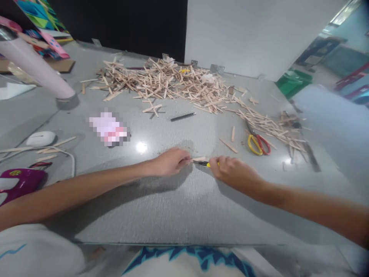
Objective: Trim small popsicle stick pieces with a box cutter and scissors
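Note:
Near the middle of the table, my left hand is closed, its thumb and fingers pinching a small wooden craft stick whose end sticks out to the right. My right hand is wrapped round a yellow-and-black cutter. The cutter's dark, narrow front points left and lies against or just beside the stick, close to my left fingertips. Most of its handle is hidden in my palm. Scissors with one yellow and one red handle loop lie beyond my right hand, beside two loose sticks.
A large heap of craft sticks spreads along the back. A dark pen, a blurred-out pink item, a white mouse, a purple device and a cable lie on the grey table. A pale cylinder stands at left.

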`<state>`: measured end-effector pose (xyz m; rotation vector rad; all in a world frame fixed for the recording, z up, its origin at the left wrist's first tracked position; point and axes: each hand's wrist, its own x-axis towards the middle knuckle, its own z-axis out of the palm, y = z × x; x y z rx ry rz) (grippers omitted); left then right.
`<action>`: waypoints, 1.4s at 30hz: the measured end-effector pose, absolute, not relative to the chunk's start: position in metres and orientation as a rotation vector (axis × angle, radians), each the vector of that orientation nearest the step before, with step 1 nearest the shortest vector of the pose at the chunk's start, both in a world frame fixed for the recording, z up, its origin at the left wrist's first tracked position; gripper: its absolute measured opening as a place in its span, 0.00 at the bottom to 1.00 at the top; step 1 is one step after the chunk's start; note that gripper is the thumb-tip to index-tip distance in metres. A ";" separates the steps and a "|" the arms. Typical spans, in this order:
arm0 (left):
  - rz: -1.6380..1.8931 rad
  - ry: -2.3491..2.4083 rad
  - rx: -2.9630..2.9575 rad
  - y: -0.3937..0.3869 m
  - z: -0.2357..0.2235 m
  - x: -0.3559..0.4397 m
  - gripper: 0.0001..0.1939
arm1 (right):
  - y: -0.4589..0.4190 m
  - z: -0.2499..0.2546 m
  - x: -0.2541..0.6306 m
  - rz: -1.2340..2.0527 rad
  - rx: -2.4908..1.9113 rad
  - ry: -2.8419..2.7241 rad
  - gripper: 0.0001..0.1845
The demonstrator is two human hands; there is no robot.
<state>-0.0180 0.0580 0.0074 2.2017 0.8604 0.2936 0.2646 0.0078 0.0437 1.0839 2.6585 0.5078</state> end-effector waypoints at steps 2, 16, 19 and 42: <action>0.308 0.855 2.192 0.057 0.007 -0.018 0.13 | 0.008 0.045 0.264 0.423 1.090 2.664 0.14; 0.534 0.826 1.709 0.062 0.016 -0.017 0.15 | 0.022 0.050 0.269 -0.222 1.465 2.673 0.20; 0.642 0.779 1.599 0.056 0.008 -0.013 0.18 | 0.015 0.057 0.265 -0.580 1.571 2.673 0.20; 0.859 0.807 1.145 0.039 0.011 0.000 0.28 | -0.010 0.068 0.255 -1.127 1.649 2.791 0.15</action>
